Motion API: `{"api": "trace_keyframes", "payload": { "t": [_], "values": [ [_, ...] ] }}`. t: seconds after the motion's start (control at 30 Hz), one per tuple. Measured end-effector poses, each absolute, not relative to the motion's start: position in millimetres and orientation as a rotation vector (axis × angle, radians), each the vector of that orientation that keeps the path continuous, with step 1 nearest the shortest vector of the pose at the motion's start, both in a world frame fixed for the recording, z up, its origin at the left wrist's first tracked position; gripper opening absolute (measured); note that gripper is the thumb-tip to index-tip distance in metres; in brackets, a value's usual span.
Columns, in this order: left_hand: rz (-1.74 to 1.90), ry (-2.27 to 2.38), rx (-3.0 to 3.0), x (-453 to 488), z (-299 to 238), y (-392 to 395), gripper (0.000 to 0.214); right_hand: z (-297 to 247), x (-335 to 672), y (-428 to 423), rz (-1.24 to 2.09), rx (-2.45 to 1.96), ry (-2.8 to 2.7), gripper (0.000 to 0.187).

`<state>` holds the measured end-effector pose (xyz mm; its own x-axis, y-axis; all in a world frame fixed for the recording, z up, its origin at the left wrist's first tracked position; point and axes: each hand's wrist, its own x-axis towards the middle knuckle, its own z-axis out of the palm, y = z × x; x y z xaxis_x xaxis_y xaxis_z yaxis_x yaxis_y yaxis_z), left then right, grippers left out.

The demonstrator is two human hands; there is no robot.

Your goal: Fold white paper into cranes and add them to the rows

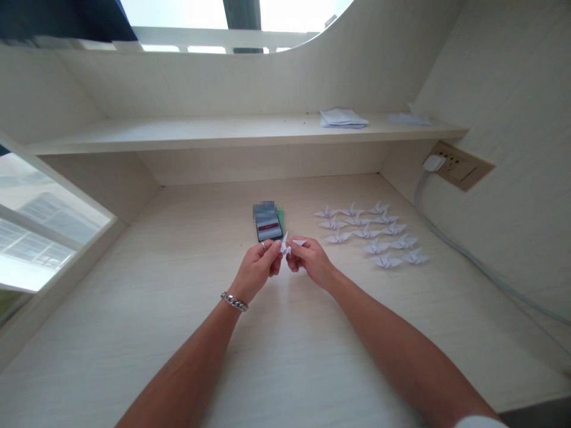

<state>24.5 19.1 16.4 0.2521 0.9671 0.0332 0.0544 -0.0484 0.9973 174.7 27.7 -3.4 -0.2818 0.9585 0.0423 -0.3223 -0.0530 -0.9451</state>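
A small white paper crane (286, 248) is held between my two hands above the desk, one pointed end sticking up and a wing reaching right. My left hand (261, 261), with a ring and a chain bracelet, pinches its left side. On its right side, my right hand (311, 258) grips with thumb and fingers. Just beyond my hands lies a phone (269, 228) with its screen lit, a green item (281, 215) partly under it. To the right, several finished-looking paper cranes (366, 232) stand in rows on the desk.
A raised shelf (200, 129) runs along the back, bearing a stack of white paper (342, 118) and more paper (408, 119) at its right. A white plug (433, 163) sits in the wall socket (464, 169); its cable (473, 258) trails down the desk's right side.
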Motion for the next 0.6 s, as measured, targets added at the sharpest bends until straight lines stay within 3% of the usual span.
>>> {"api": "trace_keyframes", "payload": {
  "t": [0.6],
  "values": [
    [1.032, 0.912, 1.206, 27.8, 13.3, 17.6, 0.038, -8.1, 171.2, 27.0, 1.543, -0.783, -1.158, 0.036]
  ]
}}
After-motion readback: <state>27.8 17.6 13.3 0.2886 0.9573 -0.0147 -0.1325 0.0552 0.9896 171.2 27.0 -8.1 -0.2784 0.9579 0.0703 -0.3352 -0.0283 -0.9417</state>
